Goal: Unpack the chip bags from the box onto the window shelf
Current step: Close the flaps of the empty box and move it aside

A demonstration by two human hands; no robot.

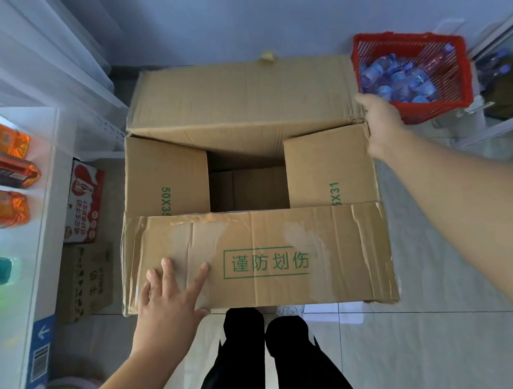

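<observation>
Nearest, two legs in black trousers stand on the pale tiled floor, right against the front of a big brown cardboard box.

The left hand lies flat on the box's near flap, fingers straight and spread, pressing on the left part. This flap folds out towards the person. It is creased and scuffed, with torn tape along its edges and a green frame of printed characters in the middle.

Beyond it, the two short side flaps fold inwards, each carrying green size numbers. Between them a dark square opening shows the cardboard bottom of the box.

The far flap leans back towards the wall, a scrap of tape at its top edge. The right hand reaches to the far right corner of the box and touches the end of that flap. Its fingers are hidden behind the cardboard and the hand is blurred, so I cannot tell whether it grips.

Left of the box runs the white window shelf, where orange chip bags lie side by side. Below it sit a red and white carton and a brown carton.

At the far right, a red basket holds blue-labelled bottles.
</observation>
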